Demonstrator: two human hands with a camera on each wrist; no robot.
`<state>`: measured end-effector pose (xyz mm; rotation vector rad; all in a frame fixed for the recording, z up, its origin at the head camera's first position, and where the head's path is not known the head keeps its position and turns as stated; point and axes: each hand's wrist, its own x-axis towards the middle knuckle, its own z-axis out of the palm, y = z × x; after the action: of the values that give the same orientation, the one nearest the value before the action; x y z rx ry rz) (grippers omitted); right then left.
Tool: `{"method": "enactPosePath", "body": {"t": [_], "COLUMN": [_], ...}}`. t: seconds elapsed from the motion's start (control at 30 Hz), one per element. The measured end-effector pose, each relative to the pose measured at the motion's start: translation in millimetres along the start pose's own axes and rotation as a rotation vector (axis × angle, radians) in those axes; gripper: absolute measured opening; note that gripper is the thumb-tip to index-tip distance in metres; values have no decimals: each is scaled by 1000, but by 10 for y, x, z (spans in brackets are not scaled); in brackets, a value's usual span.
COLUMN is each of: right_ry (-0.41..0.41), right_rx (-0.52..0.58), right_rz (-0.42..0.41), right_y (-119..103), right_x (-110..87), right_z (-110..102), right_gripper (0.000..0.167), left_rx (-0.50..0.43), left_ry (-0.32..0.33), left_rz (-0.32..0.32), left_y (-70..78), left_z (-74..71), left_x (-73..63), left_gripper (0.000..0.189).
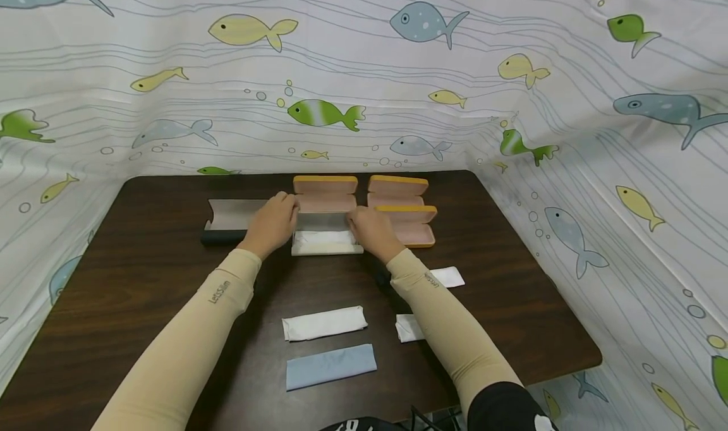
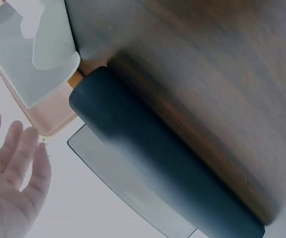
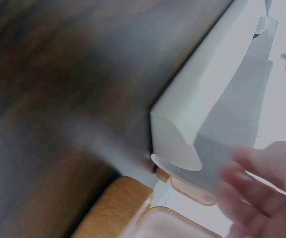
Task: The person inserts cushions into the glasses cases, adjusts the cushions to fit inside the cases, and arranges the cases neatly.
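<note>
A white glasses case (image 1: 327, 249) stands open between my two hands, its grey-lined lid (image 1: 322, 220) tipped back. A folded white cloth (image 1: 324, 238) lies inside it. My left hand (image 1: 273, 222) is by the lid's left side; in the left wrist view its fingers (image 2: 15, 144) are spread and hold nothing. On the right, my right hand (image 1: 375, 232) has its loosely bent, blurred fingers (image 3: 247, 191) at the lid's edge, with nothing gripped. Beside the left hand, a black glasses case (image 1: 224, 237) lies open with a grey lining.
Behind and to the right are open orange glasses cases with pink linings, one at the back middle (image 1: 325, 202), one at the back right (image 1: 396, 199) and one before it (image 1: 413, 234). Nearer me lie a folded white cloth (image 1: 325, 323), a blue cloth (image 1: 332, 366) and more white cloths (image 1: 448, 277).
</note>
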<state>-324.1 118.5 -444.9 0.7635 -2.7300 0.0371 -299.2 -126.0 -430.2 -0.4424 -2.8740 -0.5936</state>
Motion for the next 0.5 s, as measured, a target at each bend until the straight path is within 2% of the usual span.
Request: {"method": "enactPosePath", "body": {"t": [0.07,0.13,0.27,0.37,0.5], "right_ry": [65,85,-5,-83,-105], "right_rx": [7,12,-10,-26,-26], "right_rz": [-7,-20,-62,-68,-45], "right_y": [-8,-16,-38,-62,-104], "right_x": [16,25,15,-7,-36], "right_z": [-29,-50,-53,-37,-36], "right_gripper": [14,19,35,41,41], "left_rx": [13,27,57,64,61], "left_ry": [-21,-65,-141,-151,-149], "left_rz": [21,35,59,82,98], "left_y": [-6,-16,-35,-42,-51], "left_z": [9,24,53,61,44], "left_x": [7,-4,-57,-87,-109], "left_gripper": [34,41,46,45,45]}}
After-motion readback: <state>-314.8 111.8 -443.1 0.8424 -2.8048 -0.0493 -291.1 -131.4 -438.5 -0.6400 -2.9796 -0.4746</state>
